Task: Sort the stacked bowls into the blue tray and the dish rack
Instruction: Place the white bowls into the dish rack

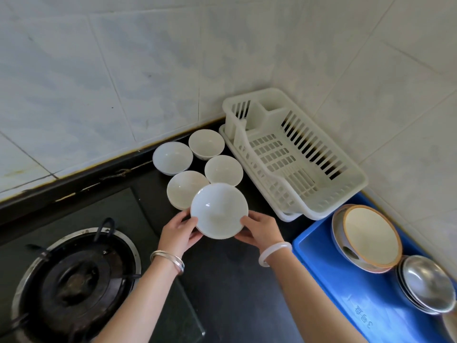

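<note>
Both hands, left hand (179, 231) and right hand (259, 231), grip the white bowl (219, 210) at opposite rim edges, above the counter (235, 280) near four other bowls (197, 157). Glazed ceramic appears rigid, smooth, breakable; maintain two-sided rim support.

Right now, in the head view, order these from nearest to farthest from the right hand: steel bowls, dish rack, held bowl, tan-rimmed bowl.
1. held bowl: in the grip of the right hand, on its left.
2. dish rack: just beyond the hand, front corner closest.
3. tan-rimmed bowl: to the right, in the blue tray.
4. steel bowls: farthest right, at the tray's near end.
</note>
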### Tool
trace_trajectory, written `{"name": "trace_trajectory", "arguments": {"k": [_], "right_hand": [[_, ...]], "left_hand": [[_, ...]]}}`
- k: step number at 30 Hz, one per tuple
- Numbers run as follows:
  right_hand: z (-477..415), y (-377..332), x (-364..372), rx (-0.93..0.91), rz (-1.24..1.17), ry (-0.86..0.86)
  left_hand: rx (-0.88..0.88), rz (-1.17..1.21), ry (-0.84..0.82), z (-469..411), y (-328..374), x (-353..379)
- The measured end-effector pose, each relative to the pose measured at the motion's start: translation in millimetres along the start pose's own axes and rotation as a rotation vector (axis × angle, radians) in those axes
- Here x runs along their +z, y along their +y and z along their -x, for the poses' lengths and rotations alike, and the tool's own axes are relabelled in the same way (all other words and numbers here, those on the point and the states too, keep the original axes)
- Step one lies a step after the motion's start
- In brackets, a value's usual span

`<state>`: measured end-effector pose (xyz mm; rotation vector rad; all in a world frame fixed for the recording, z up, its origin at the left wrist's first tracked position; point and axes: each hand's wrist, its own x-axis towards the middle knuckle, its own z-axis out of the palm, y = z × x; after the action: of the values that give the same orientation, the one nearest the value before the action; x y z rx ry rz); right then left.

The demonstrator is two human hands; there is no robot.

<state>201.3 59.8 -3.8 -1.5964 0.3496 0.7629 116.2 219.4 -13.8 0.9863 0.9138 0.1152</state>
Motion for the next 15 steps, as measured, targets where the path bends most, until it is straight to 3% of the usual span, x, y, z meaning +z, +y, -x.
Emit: {"name": "trace_trajectory", "arguments": {"k": [6, 15], "right_hand": [[-10.3, -76.5, -41.9, -0.151, -0.117, 0.043], [-87.4, -161.5, -102.9, -0.149, -0.260, 0.188]], "left_hand": [[0.083, -0.064, -0.131, -8.8, 62.8, 77.8], [0.073, -0.176, -0.288, -83.2, 105.0, 213.9]]}}
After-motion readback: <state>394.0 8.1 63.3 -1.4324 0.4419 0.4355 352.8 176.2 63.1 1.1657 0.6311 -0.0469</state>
